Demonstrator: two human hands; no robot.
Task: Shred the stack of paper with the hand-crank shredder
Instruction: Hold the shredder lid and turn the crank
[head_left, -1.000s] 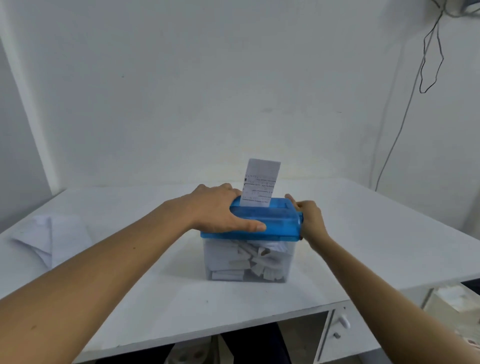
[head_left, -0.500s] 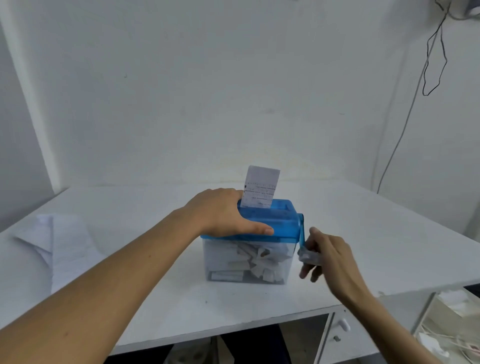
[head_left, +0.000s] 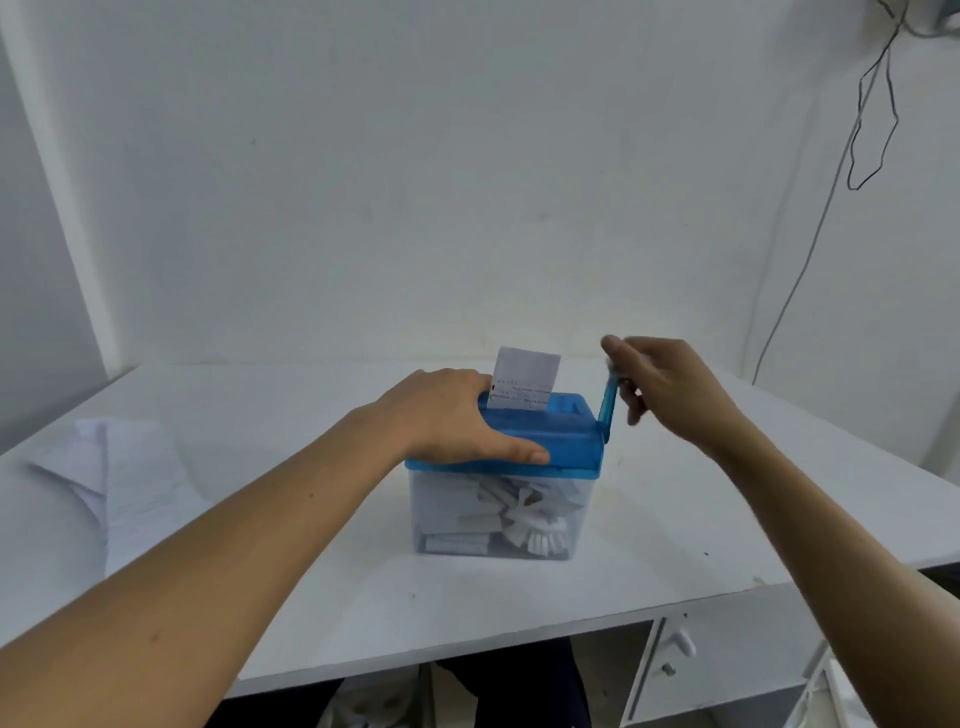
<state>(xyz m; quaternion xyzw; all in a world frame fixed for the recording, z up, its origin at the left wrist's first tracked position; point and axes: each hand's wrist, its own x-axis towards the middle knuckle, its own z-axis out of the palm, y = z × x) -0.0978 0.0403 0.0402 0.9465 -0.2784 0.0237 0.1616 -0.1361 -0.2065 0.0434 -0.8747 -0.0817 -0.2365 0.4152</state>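
Finds the blue-lidded clear-plastic hand-crank shredder (head_left: 563, 439) near the middle of the flat white table (head_left: 701, 519), with a printed white paper slip (head_left: 524, 382) upright in its top slot. Shows less of that slip above the lid than a second ago. Puts the slim blue crank arm (head_left: 607, 402) up above the lid's right end, against pointing down beside the bin half a second ago. Reads as cranking under way: roughly half a turn made, the sheet drawn further in, only a short stub left to feed. Adds to the white paper shreds (head_left: 519, 514) heaped in the bin. Leaves a loose stack of white sheets (head_left: 130, 483) at the table's left, well apart, so probably much still to shred.

Has the right hand (head_left: 670, 389) at the top of the crank arm, fingers curled closely round its knob, blurred, the knob mostly hidden. Has the left hand (head_left: 447, 415) over the lid's left part, thumb along the front edge, fingers bent over the far edge just beside the slip, gripping the shredder steady.
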